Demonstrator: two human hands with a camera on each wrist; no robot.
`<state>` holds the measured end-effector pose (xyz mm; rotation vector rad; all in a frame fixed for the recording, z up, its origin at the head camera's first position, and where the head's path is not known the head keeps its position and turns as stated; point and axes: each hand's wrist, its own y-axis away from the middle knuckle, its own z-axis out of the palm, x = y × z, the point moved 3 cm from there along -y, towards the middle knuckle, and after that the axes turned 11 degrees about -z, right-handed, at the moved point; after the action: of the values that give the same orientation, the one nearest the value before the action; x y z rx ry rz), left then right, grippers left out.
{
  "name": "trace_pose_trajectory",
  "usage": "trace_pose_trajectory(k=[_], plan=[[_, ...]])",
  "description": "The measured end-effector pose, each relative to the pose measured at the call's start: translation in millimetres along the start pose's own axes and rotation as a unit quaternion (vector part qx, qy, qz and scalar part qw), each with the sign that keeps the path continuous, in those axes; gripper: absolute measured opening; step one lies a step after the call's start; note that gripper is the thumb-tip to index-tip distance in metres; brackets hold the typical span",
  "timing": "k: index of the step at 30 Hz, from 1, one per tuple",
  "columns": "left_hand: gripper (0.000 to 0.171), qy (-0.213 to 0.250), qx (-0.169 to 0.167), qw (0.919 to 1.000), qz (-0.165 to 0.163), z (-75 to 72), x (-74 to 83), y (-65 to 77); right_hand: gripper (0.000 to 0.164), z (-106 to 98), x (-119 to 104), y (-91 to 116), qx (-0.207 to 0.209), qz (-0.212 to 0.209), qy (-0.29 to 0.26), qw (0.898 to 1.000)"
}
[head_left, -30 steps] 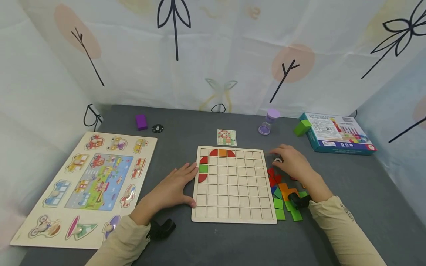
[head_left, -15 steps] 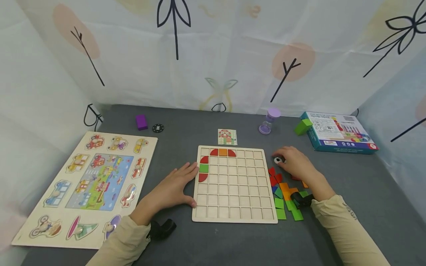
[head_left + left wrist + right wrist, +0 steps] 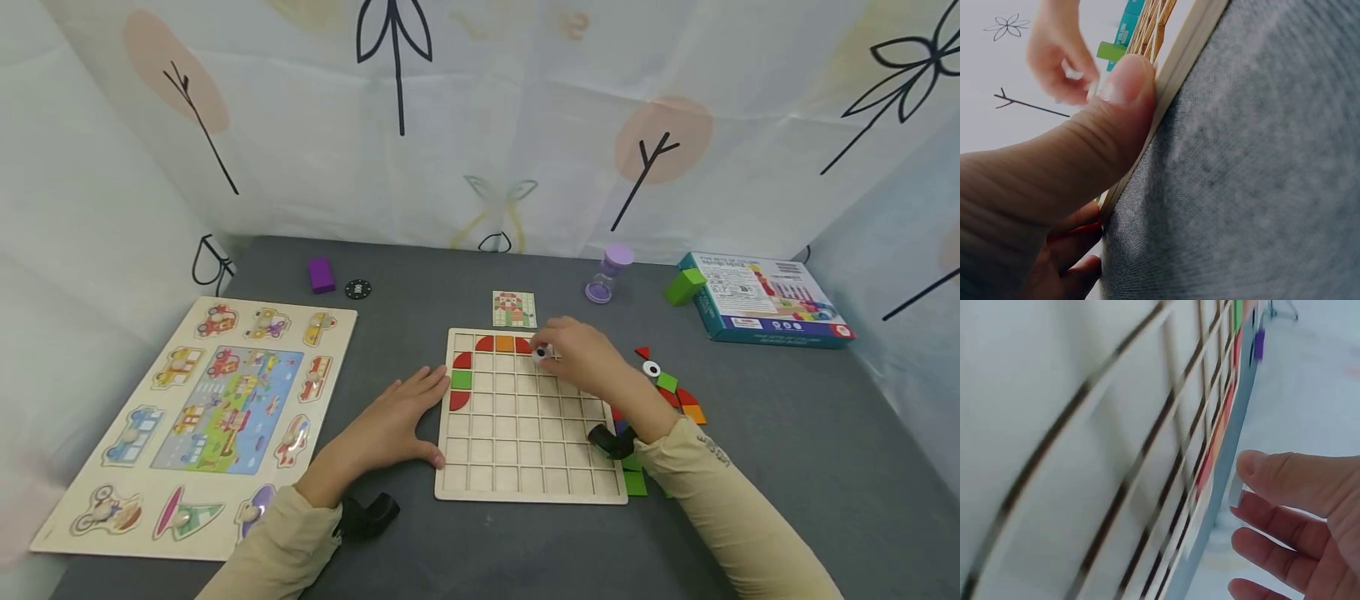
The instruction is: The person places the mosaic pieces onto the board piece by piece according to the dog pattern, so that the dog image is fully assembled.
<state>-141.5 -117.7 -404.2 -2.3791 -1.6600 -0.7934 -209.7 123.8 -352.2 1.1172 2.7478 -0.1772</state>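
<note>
My left hand (image 3: 393, 421) rests beside the wooden grid board (image 3: 495, 454), thumb and fingertips spread against its left edge; the left wrist view shows the thumb (image 3: 1119, 100) on that edge. Over the board's upper rows, my right hand (image 3: 585, 358) pinches a small white tile with a black eye ring (image 3: 539, 354). In the right wrist view this tile (image 3: 1236, 489) sits between thumb and forefinger, just above the board. Red quarter-round tiles (image 3: 462, 360), an orange square (image 3: 504, 343) and a green square (image 3: 461, 380) lie in the board's top row and left column.
Right of the board lie loose tiles, among them a second eye tile (image 3: 651, 368) and green tiles (image 3: 635, 483), partly under my right arm. Behind the board is a pattern card (image 3: 513, 309). A sand timer (image 3: 607, 273), a game box (image 3: 765, 296) and a puzzle board (image 3: 322, 329) stand around.
My right hand has moved left from the loose tiles to above the board's top rows, carrying the eye tile. A second eye tile is uncovered. My left hand has stayed at the board's edge.
</note>
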Motion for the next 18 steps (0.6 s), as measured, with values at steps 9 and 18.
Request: trace_pose_trajectory(k=[9,18], plan=[[0.102,0.000,-0.004,1.0000,-0.003,-0.9,2.3,-0.2,0.020,22.0,-33.4,-46.2,-0.004,-0.064,0.031,0.997],[0.102,0.000,-0.005,1.0000,-0.003,-2.1,1.6,0.5,0.017,30.1,-40.3,-57.7,0.002,-0.072,0.052,0.996]])
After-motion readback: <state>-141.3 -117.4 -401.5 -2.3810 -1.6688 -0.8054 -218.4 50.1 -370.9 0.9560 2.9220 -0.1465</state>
